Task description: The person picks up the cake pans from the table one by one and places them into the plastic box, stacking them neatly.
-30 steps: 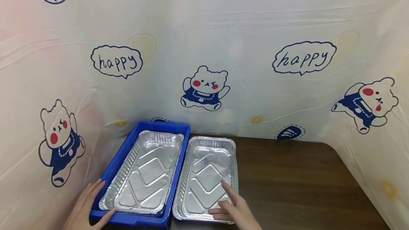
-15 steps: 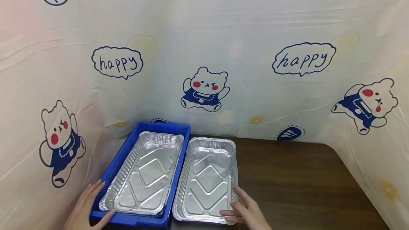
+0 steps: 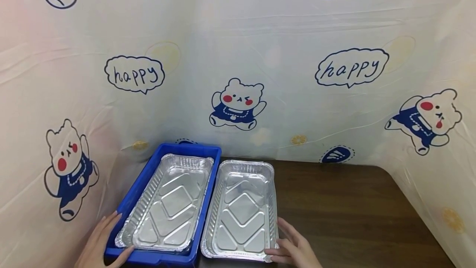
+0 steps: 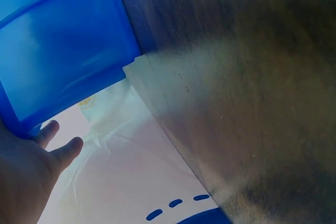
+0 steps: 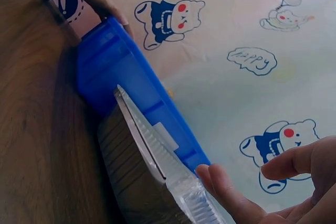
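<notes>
A blue plastic bin (image 3: 130, 193) stands at the left of the table, with a rectangular foil pan (image 3: 176, 202) lying inside it. My left hand (image 3: 98, 241) rests at the bin's near left corner, fingers extended along the left side and thumb at the front rim. Beside the bin, to its right, lies a second foil pan (image 3: 243, 208) with nothing in it. At that pan's near right corner is my right hand (image 3: 295, 245), its fingers loosely extended right at the rim. The right wrist view shows its fingers (image 5: 223, 187) spread beside the foil rim.
The dark wooden table (image 3: 334, 210) stretches to the right of the second pan. A pale curtain (image 3: 290, 65) printed with bears and "happy" bubbles hangs close behind the table and at both sides.
My right hand has moved right, from over the second pan's near right part to its right edge. My left hand, the bin and both pans have stayed in place.
</notes>
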`<control>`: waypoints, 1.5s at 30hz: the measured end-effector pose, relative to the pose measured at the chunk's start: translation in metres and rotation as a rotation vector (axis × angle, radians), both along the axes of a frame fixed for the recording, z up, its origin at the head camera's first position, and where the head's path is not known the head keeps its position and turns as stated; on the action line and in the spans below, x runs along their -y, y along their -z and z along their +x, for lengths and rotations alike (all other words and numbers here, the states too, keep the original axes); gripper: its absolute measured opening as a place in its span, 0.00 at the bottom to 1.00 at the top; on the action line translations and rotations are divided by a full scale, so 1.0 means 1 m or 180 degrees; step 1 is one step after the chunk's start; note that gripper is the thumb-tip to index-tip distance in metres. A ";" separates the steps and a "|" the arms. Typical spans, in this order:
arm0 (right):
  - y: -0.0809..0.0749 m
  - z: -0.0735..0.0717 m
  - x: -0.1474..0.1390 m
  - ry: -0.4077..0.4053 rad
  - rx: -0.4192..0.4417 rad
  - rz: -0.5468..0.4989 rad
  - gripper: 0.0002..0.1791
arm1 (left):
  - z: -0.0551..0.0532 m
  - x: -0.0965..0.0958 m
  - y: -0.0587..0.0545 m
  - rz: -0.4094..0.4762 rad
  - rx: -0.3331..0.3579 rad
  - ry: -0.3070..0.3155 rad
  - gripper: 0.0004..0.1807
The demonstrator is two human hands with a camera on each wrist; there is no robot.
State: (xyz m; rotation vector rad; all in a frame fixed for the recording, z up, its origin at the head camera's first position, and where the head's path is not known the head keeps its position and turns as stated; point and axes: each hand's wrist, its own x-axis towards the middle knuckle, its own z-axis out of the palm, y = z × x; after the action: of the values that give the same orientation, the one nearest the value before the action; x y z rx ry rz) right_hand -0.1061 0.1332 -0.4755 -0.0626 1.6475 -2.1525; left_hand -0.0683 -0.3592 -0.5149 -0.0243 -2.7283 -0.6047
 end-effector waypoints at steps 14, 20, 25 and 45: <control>0.018 0.005 -0.012 0.0062 -0.0114 -0.0015 0.42 | 0.000 0.002 0.001 0.0012 -0.0089 0.0060 0.54; 0.025 0.004 -0.015 0.0023 -0.0132 0.0005 0.43 | -0.001 0.003 0.002 0.0009 -0.0065 0.0055 0.54; 0.037 0.003 -0.019 -0.0065 -0.0214 -0.0030 0.43 | -0.001 0.002 0.002 -0.0002 -0.0091 0.0037 0.54; 0.061 -0.001 -0.016 -0.0190 -0.0548 0.0285 0.40 | -0.002 0.000 0.001 0.0010 -0.0021 0.0016 0.53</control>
State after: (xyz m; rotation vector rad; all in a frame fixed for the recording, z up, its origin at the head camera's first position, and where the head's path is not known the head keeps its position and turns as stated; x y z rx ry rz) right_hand -0.1073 0.1488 -0.5369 -0.2737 1.8113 -2.0758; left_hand -0.0701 -0.3596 -0.5154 -0.0324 -2.7216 -0.6091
